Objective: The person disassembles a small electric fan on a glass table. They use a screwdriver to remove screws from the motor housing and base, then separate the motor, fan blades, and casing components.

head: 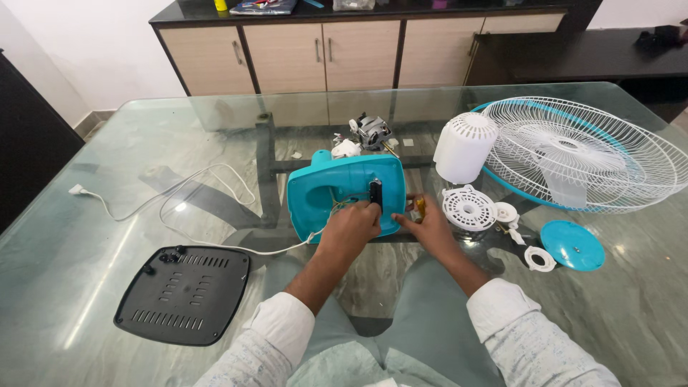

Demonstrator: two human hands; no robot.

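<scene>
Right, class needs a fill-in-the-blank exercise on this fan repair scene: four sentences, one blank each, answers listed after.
1. The left hand rests on the fan housing, whose colour is ____.
2. The black base plate lies to the person's ____.
3. The white cord runs across a tabletop made of ____.
4. The right hand holds a tool with a ____ handle.

Missing words: teal; left; glass; yellow

The glass-topped bench (107,143) carries a turquoise plastic fan base (337,190) under the grip, a black vented plastic base plate (185,294) to its left, and white wire fan guards (580,150) and a round turquoise cap (572,245) to its right.
</scene>
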